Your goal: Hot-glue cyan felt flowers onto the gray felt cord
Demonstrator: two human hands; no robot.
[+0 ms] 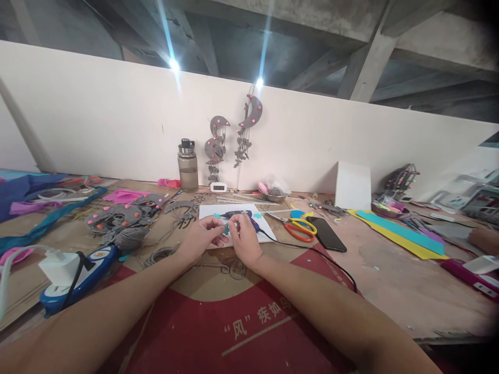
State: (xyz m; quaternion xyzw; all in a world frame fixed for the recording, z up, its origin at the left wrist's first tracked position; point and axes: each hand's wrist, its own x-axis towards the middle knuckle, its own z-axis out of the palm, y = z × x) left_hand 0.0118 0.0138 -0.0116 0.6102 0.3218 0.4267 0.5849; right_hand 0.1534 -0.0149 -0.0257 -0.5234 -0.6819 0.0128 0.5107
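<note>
Over white paper (268,237), left hand (206,236) and right hand (245,241) pinch small teal piece (226,229), apparently cut but unattached; other teal cutouts (257,215) lie loose on paper, near corded blue tool (254,223).

The teal bit (226,229) by your left hand (208,232) is too tiny to make out, your right hand (245,240) covers some of the blue tool (254,223), and right of the worktop (393,296) somebody's blurry hand (482,240) gets cut off.
</note>
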